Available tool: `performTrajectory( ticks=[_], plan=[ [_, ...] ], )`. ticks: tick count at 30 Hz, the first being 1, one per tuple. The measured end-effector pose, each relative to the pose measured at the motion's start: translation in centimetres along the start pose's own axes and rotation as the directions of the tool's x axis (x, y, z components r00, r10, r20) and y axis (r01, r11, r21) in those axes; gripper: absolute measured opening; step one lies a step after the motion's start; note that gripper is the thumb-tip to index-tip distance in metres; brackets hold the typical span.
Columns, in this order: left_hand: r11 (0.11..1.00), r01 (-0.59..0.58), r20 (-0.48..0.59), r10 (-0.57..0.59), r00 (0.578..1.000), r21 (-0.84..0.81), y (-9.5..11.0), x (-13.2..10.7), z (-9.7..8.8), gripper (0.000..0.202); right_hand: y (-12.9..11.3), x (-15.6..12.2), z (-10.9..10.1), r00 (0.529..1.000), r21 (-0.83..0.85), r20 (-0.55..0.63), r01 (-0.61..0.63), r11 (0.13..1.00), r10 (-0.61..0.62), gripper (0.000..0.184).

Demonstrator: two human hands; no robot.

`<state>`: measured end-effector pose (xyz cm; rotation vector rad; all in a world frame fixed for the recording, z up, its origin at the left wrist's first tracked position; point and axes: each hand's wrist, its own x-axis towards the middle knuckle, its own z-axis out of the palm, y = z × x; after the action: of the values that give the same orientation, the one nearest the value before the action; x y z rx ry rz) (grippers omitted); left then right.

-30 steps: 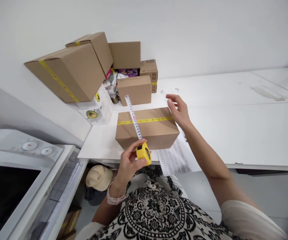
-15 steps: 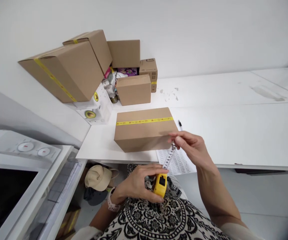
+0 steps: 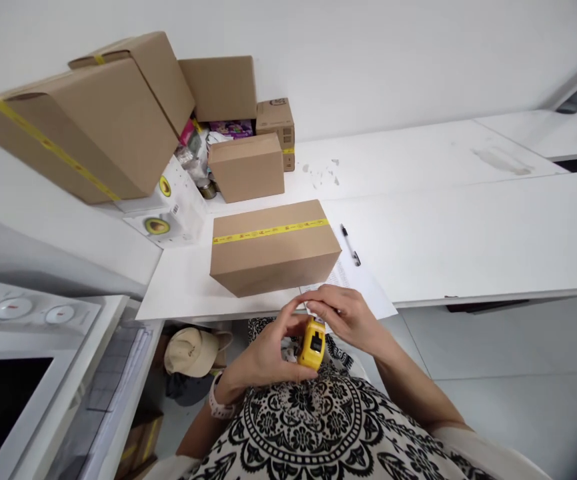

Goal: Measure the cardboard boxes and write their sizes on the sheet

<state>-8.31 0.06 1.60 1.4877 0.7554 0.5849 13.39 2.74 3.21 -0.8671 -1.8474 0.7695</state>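
Observation:
My left hand (image 3: 271, 350) is closed around a yellow tape measure (image 3: 312, 344), held in front of my body just off the table's edge. At the tape's mouth, my right hand (image 3: 345, 315) pinches the end of the blade; only a sliver of blade shows, and the fingertips of both hands meet there. Just beyond the hands lies a closed cardboard box (image 3: 275, 247) with yellow printed tape along its top. A printed sheet (image 3: 368, 293) rests partly under the box's right end, with a black-and-clear pen (image 3: 351, 245) on it.
Cardboard boxes (image 3: 108, 120) are stacked at the back left on a white avocado-print box (image 3: 168, 217). A smaller carton (image 3: 248, 167) stands near assorted packets. The white table (image 3: 468, 233) stretches right. A white appliance with dials (image 3: 33, 313) is at left; a beige cap (image 3: 193, 351) sits below.
My right hand has moved down and left to the tape measure, and the exposed blade has gone back in almost fully. The view has shifted somewhat to the right.

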Motion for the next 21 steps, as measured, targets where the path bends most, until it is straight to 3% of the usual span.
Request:
performTrajectory(
  ticks=[3, 5, 7, 10, 12, 14, 16, 17, 21],
  plan=[
    [1.000, 0.000, -0.060, -0.002, 0.998, -0.026, -0.6, 0.7, 0.2, 0.118, 1.0, 0.2, 0.0, 0.970, -0.180, -0.234, 0.022, 0.983, -0.065, 0.021],
    [0.999, -0.003, -0.158, 0.011, 0.987, 0.052, -0.8, 1.5, 0.3, 0.111, 2.7, 0.4, -0.8, 0.892, -0.235, -0.452, -0.112, 0.966, -0.006, 0.019],
    [0.984, -0.013, -0.267, 0.061, 0.962, 0.179, -1.0, 2.2, 0.5, 0.101, 5.4, 0.5, -1.9, 0.793, -0.217, -0.598, -0.297, 0.930, 0.114, 0.022],
    [0.932, -0.092, -0.395, 0.237, 0.888, 0.351, -0.7, 3.1, 0.3, 0.088, 10.3, 0.3, -3.5, 0.724, -0.216, -0.627, -0.515, 0.829, 0.286, 0.024],
    [0.869, -0.197, -0.450, 0.414, 0.791, 0.454, 0.0, 3.5, -0.4, 0.084, 13.4, 0.0, -4.1, 0.705, -0.277, -0.606, -0.620, 0.734, 0.367, 0.026],
    [0.769, -0.254, -0.487, 0.586, 0.648, 0.587, 1.2, 3.9, -1.6, 0.082, 15.8, -0.2, -4.3, 0.693, -0.351, -0.580, -0.686, 0.637, 0.428, 0.030],
    [0.659, -0.189, -0.508, 0.703, 0.497, 0.728, 2.6, 4.4, -3.4, 0.078, 17.4, -0.4, -4.1, 0.690, -0.414, -0.553, -0.714, 0.565, 0.467, 0.036],
    [0.618, -0.116, -0.516, 0.733, 0.444, 0.777, 3.4, 4.6, -4.4, 0.075, 17.9, -0.4, -3.9, 0.691, -0.442, -0.544, -0.718, 0.538, 0.475, 0.039],
    [0.543, 0.132, -0.553, 0.763, 0.333, 0.829, 5.0, 4.1, -9.0, 0.070, 19.0, -0.1, -3.1, 0.711, -0.542, -0.546, -0.703, 0.461, 0.443, 0.041]
  ],
)
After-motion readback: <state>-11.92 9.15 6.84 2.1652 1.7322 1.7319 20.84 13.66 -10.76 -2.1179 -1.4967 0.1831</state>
